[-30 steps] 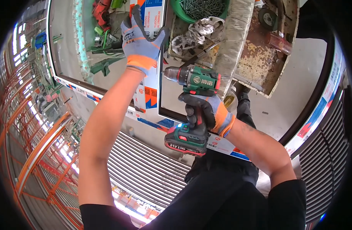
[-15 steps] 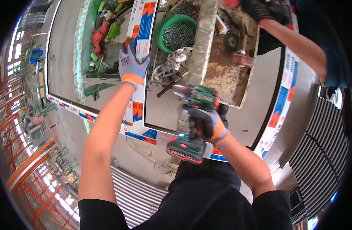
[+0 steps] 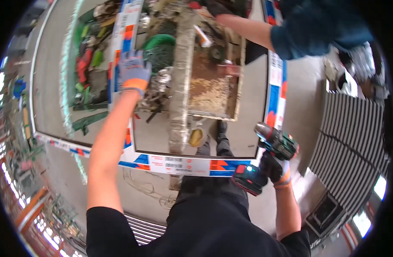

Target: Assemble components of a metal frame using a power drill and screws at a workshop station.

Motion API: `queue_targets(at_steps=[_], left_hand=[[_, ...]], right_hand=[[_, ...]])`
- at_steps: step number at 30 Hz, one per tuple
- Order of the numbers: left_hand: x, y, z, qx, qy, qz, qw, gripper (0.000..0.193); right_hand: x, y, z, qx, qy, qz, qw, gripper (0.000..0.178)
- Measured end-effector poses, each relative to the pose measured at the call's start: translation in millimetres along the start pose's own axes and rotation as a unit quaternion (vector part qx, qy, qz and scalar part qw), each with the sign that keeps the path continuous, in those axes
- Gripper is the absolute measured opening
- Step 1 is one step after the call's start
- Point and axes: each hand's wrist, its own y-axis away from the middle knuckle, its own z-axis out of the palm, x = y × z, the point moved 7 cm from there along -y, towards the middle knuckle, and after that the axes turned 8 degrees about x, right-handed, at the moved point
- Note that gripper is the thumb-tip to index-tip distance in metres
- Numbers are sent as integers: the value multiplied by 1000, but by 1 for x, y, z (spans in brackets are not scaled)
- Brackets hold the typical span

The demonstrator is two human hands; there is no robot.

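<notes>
My left hand (image 3: 135, 75), in a grey and orange work glove, rests on the upright bar (image 3: 127, 36) of a large window-like frame. Its fingers are spread and hold nothing. White, blue and orange printed film covers the frame's bars. My right hand (image 3: 273, 167), also gloved, is wrapped around the grip of a green and black cordless drill (image 3: 278, 143). The drill is over the frame's lower right corner, its chuck pointing up and left; I cannot make out a bit in it. Beyond my left hand, a green bowl (image 3: 160, 39) holds many screws.
Seen through the frame, a worn wooden tray (image 3: 211, 92) holds tools and shavings, and a green tub (image 3: 79, 70) holds tools. A co-worker's arm (image 3: 248, 31) reaches in from the upper right. Stacked ribbed grey profiles (image 3: 344, 132) lie at the right.
The drill in my right hand has moved right, from the frame's middle to its right corner. My left hand stays on the bar. The co-worker's arm reaches farther left; the whole view has shifted.
</notes>
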Motion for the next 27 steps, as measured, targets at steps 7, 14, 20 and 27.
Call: queue_targets(at_steps=[7, 14, 20, 27], left_hand=[[-8, -11, -4, -17, 110, 22, 994, 39], [-8, 45, -40, -280, 67, 262, 921, 41], [-1, 128, -32, -426, -109, 402, 803, 41], [52, 100, -87, -311, 118, 224, 916, 25]], right_hand=[[32, -15, -34, -8, -78, -45, 996, 29], [26, -15, -29, -2, -96, -14, 995, 47], [22, -18, -19, -33, -107, -1, 994, 47], [3, -4, -5, 1, 34, -98, 995, 24]])
